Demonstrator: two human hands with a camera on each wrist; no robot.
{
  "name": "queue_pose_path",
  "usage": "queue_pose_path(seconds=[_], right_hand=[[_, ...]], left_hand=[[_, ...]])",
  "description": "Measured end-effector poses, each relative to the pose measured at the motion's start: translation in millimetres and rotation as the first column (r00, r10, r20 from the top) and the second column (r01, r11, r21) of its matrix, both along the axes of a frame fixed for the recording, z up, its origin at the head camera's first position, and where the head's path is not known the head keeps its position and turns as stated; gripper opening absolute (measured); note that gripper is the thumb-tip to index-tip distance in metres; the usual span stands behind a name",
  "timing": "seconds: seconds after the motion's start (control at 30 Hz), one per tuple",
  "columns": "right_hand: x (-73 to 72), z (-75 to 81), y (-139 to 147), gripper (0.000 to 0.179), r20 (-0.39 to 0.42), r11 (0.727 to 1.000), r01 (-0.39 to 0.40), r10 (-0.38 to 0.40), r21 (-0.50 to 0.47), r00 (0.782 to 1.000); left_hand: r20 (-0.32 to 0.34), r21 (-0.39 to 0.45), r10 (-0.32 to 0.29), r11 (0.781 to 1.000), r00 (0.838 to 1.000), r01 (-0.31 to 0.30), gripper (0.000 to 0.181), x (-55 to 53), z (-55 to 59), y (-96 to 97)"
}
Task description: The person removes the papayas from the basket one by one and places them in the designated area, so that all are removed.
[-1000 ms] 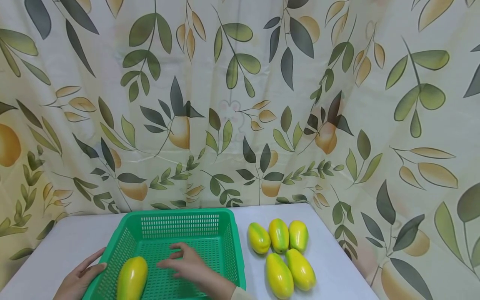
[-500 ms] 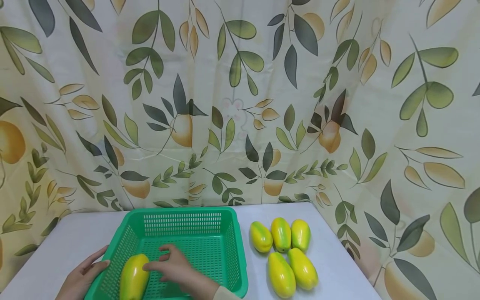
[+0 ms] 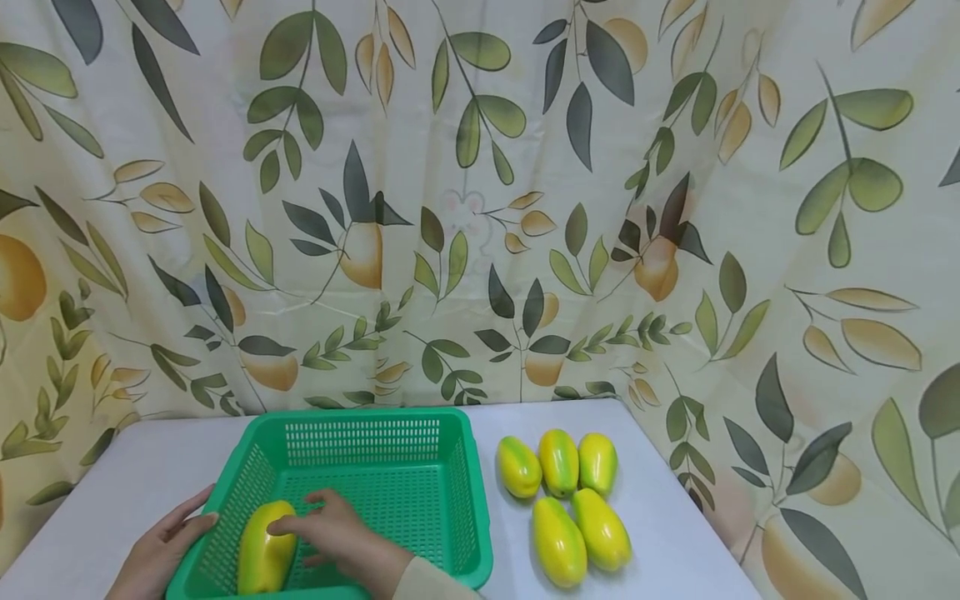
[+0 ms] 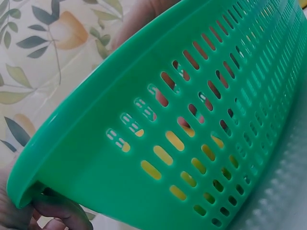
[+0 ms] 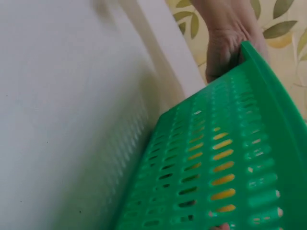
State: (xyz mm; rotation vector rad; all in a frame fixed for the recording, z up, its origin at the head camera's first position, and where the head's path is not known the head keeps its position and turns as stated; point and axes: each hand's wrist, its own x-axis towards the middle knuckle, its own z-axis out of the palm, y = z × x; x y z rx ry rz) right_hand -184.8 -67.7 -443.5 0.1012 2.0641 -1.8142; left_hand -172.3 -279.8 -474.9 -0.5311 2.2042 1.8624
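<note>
My left hand [image 3: 161, 546] grips the left rim of the green basket [image 3: 360, 421], its thumb lying over the edge. A glossy yellow-green papaya [image 3: 258, 554] lies lengthwise inside, along the basket's left side. Reaching in from the right, my right hand [image 3: 337, 529] has its thumb on the papaya's upper surface, while its other fingers extend loosely to the right of the fruit. Yellow patches of papaya show through the slots of the basket wall [image 4: 206, 139] in the left wrist view. From the right wrist, the slotted wall [image 5: 201, 158] hides most of the right hand.
On the white table [image 3: 660, 517], several more papayas [image 3: 558, 462] lie grouped to the right of the basket. Behind the table hangs a curtain [image 3: 480, 333] printed with leaves and fruit.
My right hand has moved left across the basket, from apart from the papaya to having its thumb over it. My left hand keeps its hold on the rim.
</note>
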Motion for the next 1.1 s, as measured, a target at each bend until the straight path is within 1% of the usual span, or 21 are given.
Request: queue_pose_path(seconds=[0.13,0.27,0.33,0.4,0.5,0.57,0.67,0.7,0.73,0.77,0.83,0.93,1.0,1.1], right_hand=[[-1.1,-3.1,-7,0.049,-0.001,1.0,0.013,-0.013,0.024,1.0],[-3.8,-4.7,-7,0.053,-0.02,0.994,0.026,-0.024,0.11,1.0],[-5.1,-5.8,-7,0.055,-0.028,0.989,0.02,-0.016,0.147,0.999],[-6.0,-7.9,-8,0.057,-0.035,0.985,0.007,-0.001,0.173,0.999],[-9.7,-17.7,-11,0.061,-0.039,0.982,-0.01,0.018,0.189,0.999],[-15.9,-30.2,-13,0.067,-0.031,0.977,-0.034,0.041,0.208,0.999],[-22.2,-39.8,-16,0.071,-0.016,0.975,-0.063,0.068,0.215,0.998],[-22.7,-40.4,-16,0.07,-0.013,0.976,-0.069,0.073,0.205,0.997],[-22.0,-39.2,-16,0.068,-0.01,0.978,-0.074,0.078,0.195,0.997],[-18.8,-34.0,-15,0.063,-0.016,0.982,-0.074,0.078,0.174,0.997],[-15.3,-28.3,-14,0.056,-0.004,0.986,-0.084,0.085,0.146,0.996],[-9.4,-19.1,-12,0.045,-0.002,0.992,-0.087,0.087,0.096,0.996],[-6.9,-15.7,-11,0.042,0.003,0.993,-0.089,0.089,0.075,0.996],[-5.2,-14.7,-11,0.04,0.004,0.995,-0.087,0.087,0.058,0.996]], left_hand=[[-0.002,0.023,0.011,1.0,1.0,-0.011,0.091,-0.2,1.5,0.2],[-0.003,0.046,0.022,0.999,1.0,-0.022,0.088,-1.9,3.6,0.9],[-0.002,0.073,0.033,0.997,0.999,-0.032,0.087,-2.7,4.5,1.3],[0.002,0.08,0.032,0.996,0.999,-0.032,0.088,-3.1,4.8,0.9],[0.01,0.058,0.025,0.998,1.0,-0.026,0.091,-2.5,4.3,0.1],[0.016,0.038,0.017,0.999,1.0,-0.017,0.092,-1.7,3.6,-0.4],[0.027,0.02,0.008,1.0,1.0,-0.008,0.095,-2.0,3.4,-0.6],[0.029,0.012,0.003,1.0,1.0,-0.003,0.095,-2.2,3.2,-0.8],[0.032,0.006,-0.002,1.0,0.999,0.002,0.096,-2.6,3.1,-1.1],[0.036,-0.001,-0.008,1.0,0.999,0.008,0.096,-3.0,3.0,-1.5],[0.042,-0.008,-0.017,1.0,0.999,0.017,0.097,-3.3,2.7,-2.2],[0.048,0.005,-0.014,1.0,0.999,0.014,0.096,-2.9,2.0,-2.6],[0.05,0.018,-0.008,1.0,0.999,0.007,0.095,-2.6,1.5,-2.5],[0.05,0.011,-0.011,1.0,0.999,0.011,0.095,-2.3,0.6,-2.6]])
